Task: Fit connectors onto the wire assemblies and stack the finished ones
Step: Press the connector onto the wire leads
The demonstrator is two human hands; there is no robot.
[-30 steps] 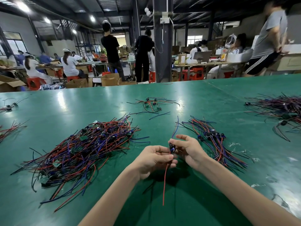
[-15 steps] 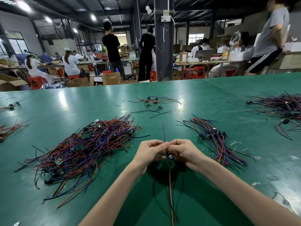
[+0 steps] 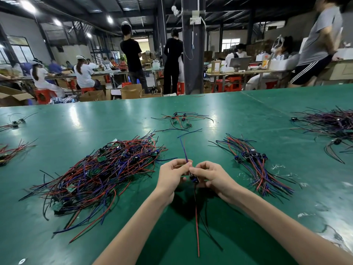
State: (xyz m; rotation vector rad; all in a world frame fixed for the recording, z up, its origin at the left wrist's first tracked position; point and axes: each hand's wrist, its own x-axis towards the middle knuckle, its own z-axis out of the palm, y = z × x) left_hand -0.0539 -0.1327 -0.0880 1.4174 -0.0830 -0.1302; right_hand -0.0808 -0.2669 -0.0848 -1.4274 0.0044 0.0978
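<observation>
Over the green table (image 3: 248, 115), my left hand (image 3: 172, 174) and my right hand (image 3: 212, 175) meet fingertip to fingertip around one wire assembly (image 3: 194, 178). Its small dark connector block sits between my hands. A blue wire sticks up from my left fingers, and a red and a black wire hang down toward me. A big tangled pile of red, blue and black wire assemblies (image 3: 99, 171) lies to the left. A neater stack of assemblies (image 3: 254, 163) lies to the right.
A small cluster of wired parts (image 3: 181, 119) lies farther back at the centre. Another dark wire heap (image 3: 332, 123) sits at the far right, and small bundles (image 3: 11, 152) lie at the left edge. People work and stand at benches beyond the table.
My hands have drawn close together on the assembly. The blue wire now points upward and the red and black wires hang straight down toward me.
</observation>
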